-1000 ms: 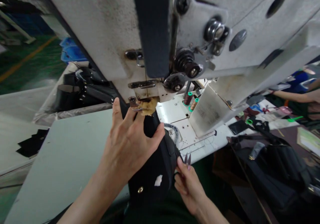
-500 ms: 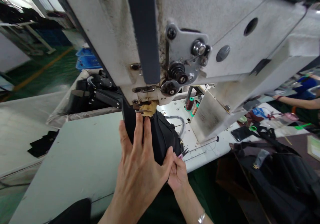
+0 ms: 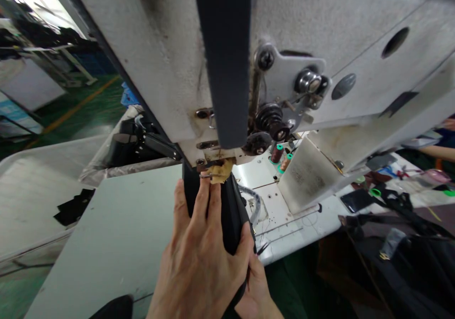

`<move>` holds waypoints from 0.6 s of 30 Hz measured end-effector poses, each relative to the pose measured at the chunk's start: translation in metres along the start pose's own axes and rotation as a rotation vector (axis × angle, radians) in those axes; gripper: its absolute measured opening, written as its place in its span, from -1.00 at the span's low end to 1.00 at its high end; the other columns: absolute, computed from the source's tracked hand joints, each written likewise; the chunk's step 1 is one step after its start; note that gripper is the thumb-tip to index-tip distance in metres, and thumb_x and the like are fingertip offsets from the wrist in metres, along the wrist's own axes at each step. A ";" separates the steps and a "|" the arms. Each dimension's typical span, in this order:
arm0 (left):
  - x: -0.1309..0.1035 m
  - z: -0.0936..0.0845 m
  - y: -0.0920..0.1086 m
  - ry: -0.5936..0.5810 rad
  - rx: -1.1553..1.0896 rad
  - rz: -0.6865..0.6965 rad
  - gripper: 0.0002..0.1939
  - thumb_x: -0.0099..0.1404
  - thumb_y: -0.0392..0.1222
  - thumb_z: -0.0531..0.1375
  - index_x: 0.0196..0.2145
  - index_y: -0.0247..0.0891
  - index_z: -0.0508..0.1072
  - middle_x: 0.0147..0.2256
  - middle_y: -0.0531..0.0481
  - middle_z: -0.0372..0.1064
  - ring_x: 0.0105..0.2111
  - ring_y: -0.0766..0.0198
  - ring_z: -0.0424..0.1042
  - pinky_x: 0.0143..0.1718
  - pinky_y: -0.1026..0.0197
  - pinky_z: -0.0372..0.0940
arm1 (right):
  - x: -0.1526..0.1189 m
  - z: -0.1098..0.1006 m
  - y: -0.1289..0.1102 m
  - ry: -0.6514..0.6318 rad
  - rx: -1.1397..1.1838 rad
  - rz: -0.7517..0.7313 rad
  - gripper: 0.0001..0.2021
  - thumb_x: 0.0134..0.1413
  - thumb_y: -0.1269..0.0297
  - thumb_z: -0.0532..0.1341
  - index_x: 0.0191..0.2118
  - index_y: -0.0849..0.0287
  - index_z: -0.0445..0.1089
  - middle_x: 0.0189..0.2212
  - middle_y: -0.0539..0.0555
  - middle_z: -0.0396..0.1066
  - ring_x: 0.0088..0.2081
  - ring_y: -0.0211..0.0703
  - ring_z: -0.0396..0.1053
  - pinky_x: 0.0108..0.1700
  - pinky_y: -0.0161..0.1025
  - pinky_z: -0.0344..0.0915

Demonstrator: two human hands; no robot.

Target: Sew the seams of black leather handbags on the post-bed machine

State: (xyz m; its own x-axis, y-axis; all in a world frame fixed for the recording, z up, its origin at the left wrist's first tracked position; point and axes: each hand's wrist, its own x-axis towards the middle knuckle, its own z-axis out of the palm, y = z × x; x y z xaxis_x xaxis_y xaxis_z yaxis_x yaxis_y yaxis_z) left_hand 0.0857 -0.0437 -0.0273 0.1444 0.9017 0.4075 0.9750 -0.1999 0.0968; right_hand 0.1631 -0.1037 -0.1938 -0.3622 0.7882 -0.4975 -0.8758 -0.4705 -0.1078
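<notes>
A black bag (image 3: 230,222) is under the head of a sewing machine (image 3: 159,72). My left hand (image 3: 199,248) lies over it, fingers stretched toward the needle area and thumb on its right side, holding it. A fingertip is beside a small metal part below a crumpled yellowish scrap (image 3: 222,171) by the presser area. Lower right, my right hand (image 3: 256,288) is at the bag's near edge, its fingers partly hidden behind the bag and my left hand. Dark tips of small scissors (image 3: 263,248) stick out beside it; the handles are hidden.
Thread spools (image 3: 277,153) stand behind the bag on the machine table (image 3: 121,224). Finished-looking black bags (image 3: 124,143) lie beyond the left edge. At right are a phone (image 3: 358,200) and another black bag (image 3: 419,243). Someone's forearm (image 3: 439,153) shows at far right.
The view has shifted, so the machine head appears larger and lower. My right hand and the scissors are now more hidden behind the bag. My left hand keeps its hold on the bag.
</notes>
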 end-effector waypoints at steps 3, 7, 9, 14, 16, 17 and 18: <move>0.004 -0.001 -0.002 -0.010 -0.005 0.019 -0.20 0.30 0.14 0.07 0.31 -0.51 0.19 0.28 -0.35 0.22 0.40 -0.35 -0.05 0.25 -0.27 0.29 | 0.000 0.008 -0.001 0.008 0.005 0.023 -0.49 -0.24 -0.10 0.52 -0.23 0.20 0.59 -0.37 0.16 0.62 -0.16 0.13 0.55 -0.02 0.07 0.45; 0.007 -0.002 -0.004 -0.028 -0.015 0.008 -0.25 0.31 0.11 0.05 0.29 -0.49 0.21 0.26 -0.37 0.24 0.38 -0.40 -0.04 0.21 -0.29 0.32 | 0.001 0.019 -0.003 0.055 0.082 -0.002 -0.46 -0.32 0.00 0.57 -0.22 0.27 0.59 -0.38 0.18 0.62 -0.22 0.10 0.56 -0.14 -0.01 0.49; 0.008 -0.002 -0.003 -0.032 -0.005 0.008 -0.25 0.31 0.10 0.05 0.29 -0.50 0.21 0.26 -0.37 0.22 0.39 -0.42 -0.05 0.20 -0.29 0.32 | 0.004 0.022 -0.005 0.089 0.126 -0.006 -0.47 -0.36 0.05 0.59 -0.23 0.28 0.58 -0.37 0.18 0.62 -0.24 0.06 0.56 -0.19 -0.06 0.49; 0.014 -0.001 -0.003 -0.010 0.046 0.037 -0.30 0.34 0.04 0.06 0.29 -0.49 0.19 0.24 -0.38 0.22 0.40 -0.45 -0.12 0.20 -0.29 0.32 | 0.011 0.022 -0.005 0.075 0.101 -0.053 -0.62 -0.25 0.04 0.55 -0.37 0.20 0.55 -0.59 0.04 0.51 -0.47 -0.07 0.48 -0.30 -0.12 0.46; 0.017 -0.001 -0.005 -0.007 0.050 0.068 -0.32 0.35 0.03 0.06 0.28 -0.49 0.22 0.21 -0.37 0.25 0.39 -0.46 -0.10 0.21 -0.31 0.30 | 0.013 0.022 -0.003 0.069 0.073 -0.073 -0.66 -0.18 0.01 0.52 -0.41 0.18 0.54 -0.67 0.00 0.44 -0.55 -0.10 0.41 -0.34 -0.12 0.44; 0.019 -0.001 -0.005 -0.008 0.049 0.076 -0.33 0.35 0.02 0.06 0.27 -0.49 0.23 0.19 -0.37 0.27 0.38 -0.46 -0.08 0.22 -0.31 0.29 | 0.014 0.023 -0.003 0.069 0.061 -0.081 -0.66 -0.16 0.00 0.51 -0.42 0.16 0.54 -0.69 -0.02 0.42 -0.57 -0.11 0.38 -0.35 -0.12 0.44; 0.021 -0.002 -0.006 -0.014 0.043 0.077 -0.34 0.35 0.02 0.06 0.26 -0.48 0.24 0.18 -0.36 0.29 0.37 -0.46 -0.06 0.22 -0.31 0.29 | 0.015 0.023 -0.002 0.070 0.052 -0.089 -0.66 -0.14 -0.02 0.50 -0.43 0.15 0.54 -0.71 -0.04 0.40 -0.59 -0.13 0.36 -0.36 -0.12 0.44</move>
State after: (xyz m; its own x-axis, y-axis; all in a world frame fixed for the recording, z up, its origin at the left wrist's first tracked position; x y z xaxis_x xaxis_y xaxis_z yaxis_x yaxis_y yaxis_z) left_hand 0.0828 -0.0246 -0.0181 0.2216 0.8894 0.3997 0.9672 -0.2528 0.0263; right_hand 0.1522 -0.0815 -0.1810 -0.2607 0.7953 -0.5472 -0.9194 -0.3775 -0.1106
